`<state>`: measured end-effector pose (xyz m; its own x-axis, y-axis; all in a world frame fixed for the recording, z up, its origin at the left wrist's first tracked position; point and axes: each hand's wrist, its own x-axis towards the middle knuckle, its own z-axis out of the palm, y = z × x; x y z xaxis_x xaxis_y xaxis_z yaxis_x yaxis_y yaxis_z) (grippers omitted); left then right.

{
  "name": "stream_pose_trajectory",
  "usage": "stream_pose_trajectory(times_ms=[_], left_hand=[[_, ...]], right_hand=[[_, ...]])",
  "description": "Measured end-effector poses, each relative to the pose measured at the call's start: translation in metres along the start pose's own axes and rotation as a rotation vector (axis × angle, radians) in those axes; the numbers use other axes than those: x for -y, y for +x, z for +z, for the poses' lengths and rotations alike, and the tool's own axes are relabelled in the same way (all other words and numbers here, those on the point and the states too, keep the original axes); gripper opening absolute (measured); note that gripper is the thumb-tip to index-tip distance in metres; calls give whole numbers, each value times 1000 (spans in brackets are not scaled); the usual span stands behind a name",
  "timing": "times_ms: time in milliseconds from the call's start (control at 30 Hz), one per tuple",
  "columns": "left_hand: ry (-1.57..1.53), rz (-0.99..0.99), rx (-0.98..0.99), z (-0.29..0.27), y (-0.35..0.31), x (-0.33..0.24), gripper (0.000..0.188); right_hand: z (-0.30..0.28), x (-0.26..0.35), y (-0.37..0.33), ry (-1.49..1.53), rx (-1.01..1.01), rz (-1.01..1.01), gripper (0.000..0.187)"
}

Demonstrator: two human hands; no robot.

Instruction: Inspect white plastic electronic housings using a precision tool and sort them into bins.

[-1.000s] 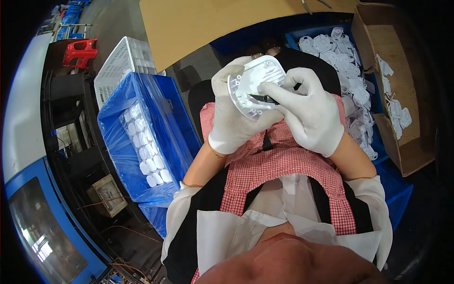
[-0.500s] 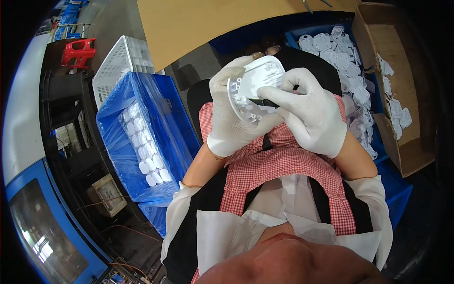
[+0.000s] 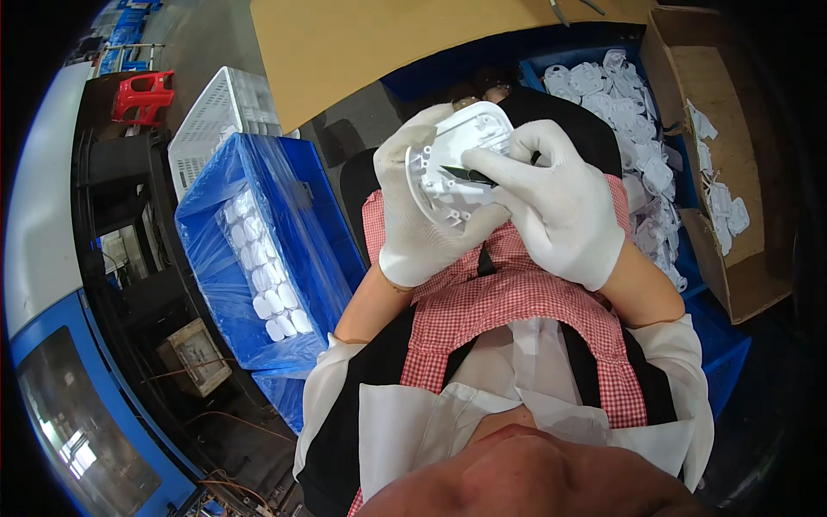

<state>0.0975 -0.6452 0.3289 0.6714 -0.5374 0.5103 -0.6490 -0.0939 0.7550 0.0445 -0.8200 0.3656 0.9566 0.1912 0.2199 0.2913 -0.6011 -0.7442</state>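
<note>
Only partly visible, dark tool point(image 3: 471, 176)

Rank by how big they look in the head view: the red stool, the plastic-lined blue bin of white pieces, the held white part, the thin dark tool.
1. Blue bin
2. White part, partly covered
3. Red stool, farther away, so shown smaller
4. Dark tool, partly hidden

gry flr point(image 3: 207, 39), top L | red stool point(image 3: 143, 86) | blu/wht machine point(image 3: 121, 388) L, dk window point(image 3: 65, 388) w/ glare
</note>
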Motion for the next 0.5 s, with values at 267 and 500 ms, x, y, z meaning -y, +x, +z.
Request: stream_pose_trajectory(times_ms=[267,500], left_hand=[[-50,-48,-191,19,-8,11,83],[373,209,-156,12,1,11,74]], right_hand=[[2,-2,7,249,-188,-89,25],[5,-5,12,375,35,167,9]])
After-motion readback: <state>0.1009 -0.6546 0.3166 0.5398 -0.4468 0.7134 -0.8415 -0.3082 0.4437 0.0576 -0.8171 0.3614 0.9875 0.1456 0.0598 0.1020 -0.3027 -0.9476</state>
